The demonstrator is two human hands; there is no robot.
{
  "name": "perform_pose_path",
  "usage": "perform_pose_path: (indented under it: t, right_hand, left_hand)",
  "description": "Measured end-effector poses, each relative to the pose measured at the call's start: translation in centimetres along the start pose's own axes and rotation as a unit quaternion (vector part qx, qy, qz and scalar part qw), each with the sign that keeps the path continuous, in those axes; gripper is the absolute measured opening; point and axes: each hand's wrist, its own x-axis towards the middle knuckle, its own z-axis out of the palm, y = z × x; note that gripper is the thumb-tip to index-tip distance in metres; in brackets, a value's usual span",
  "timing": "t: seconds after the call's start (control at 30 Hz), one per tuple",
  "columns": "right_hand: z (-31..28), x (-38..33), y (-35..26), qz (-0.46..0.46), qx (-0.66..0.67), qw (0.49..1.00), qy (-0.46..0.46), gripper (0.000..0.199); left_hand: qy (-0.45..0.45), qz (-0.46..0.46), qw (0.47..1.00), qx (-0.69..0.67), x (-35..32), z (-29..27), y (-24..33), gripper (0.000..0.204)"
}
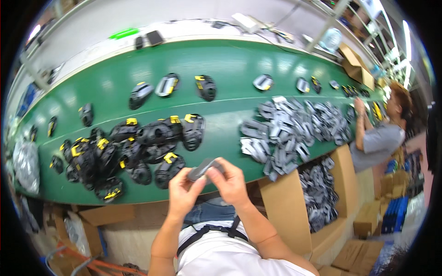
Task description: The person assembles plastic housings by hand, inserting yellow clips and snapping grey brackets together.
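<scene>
Between my two hands, just over the near edge of the green table [216,138], is a small grey molded plastic part [201,169]. The fingers and thumb of my left hand [185,188] close on its left side. My right hand [229,181] grips its right side, thumb on top. To the left lies a heap of black shell-shaped parts with yellow clips [94,158]; one such black part [169,170] is close to my left hand. A pile of loose grey plastic parts [285,131] spreads over the table on the right.
A row of black and grey shell parts [205,87] lies along the belt's far half. An open cardboard box [283,202] of grey parts stands at my right. Another person [380,142] works farther right. A clear plastic bag [26,165] sits at the left end.
</scene>
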Motion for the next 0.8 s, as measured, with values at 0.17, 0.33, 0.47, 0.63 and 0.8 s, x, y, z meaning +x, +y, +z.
perform_pose_path:
  t: [0.17,0.33,0.47,0.63,0.8]
  right_hand:
    - [-1.9,-1.5,-0.3,-0.015,-0.128,0.986,-0.106,0.024]
    - [-1.0,-2.2,-0.3,-0.027,-0.148,0.989,0.01,0.023]
    - [-1.2,-2.8,-1.3,-0.009,-0.161,0.984,0.072,0.023]
    - [-1.0,-2.7,-2.2,-0.035,-0.139,0.987,0.074,0.024]
    - [0.0,-3.4,-1.8,-0.055,-0.12,0.988,0.083,0.026]
  left_hand:
    - [-0.151,0.069,0.961,0.22,1.4,-1.8,1.1,0.018]
    - [-0.074,0.09,0.961,0.249,0.3,1.6,0.4,0.018]
    - [-0.061,0.089,0.972,0.211,-0.1,3.7,1.4,0.012]
    - [-0.101,0.029,0.991,0.08,0.2,3.1,1.4,0.014]
    - [-0.079,0.156,0.971,0.164,-0.7,3.2,1.7,0.012]
